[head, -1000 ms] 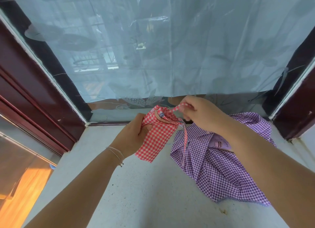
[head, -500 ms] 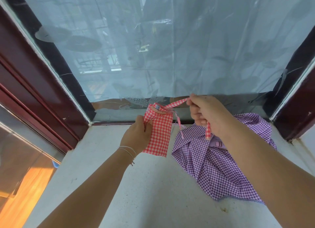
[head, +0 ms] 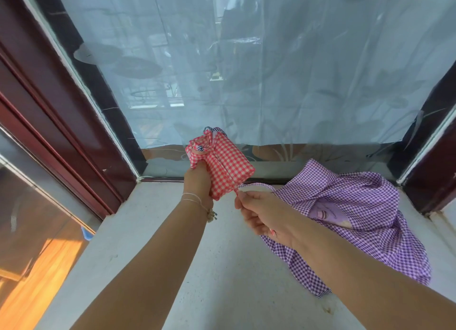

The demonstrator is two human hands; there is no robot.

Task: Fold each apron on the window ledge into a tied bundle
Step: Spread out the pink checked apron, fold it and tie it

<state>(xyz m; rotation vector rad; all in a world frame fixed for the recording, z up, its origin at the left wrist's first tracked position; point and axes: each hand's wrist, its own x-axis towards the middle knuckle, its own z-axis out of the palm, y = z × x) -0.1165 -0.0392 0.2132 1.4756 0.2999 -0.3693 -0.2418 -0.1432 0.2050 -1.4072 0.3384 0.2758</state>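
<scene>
red apron (head: pixel 225 163) gripped, 2 hands (head: pixel 261 212)

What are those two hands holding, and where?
Left hand grips the folded red apron by its left side; right hand pinches its strap below the bundle.

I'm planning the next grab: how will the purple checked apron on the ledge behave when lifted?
The purple checked apron lies crumpled in soft folds on the ledge, so it will probably be floppy and drape from wherever it is gripped. It looks like thin cloth, likely light. Loose edges may trail, so two hands would probably help.
</scene>
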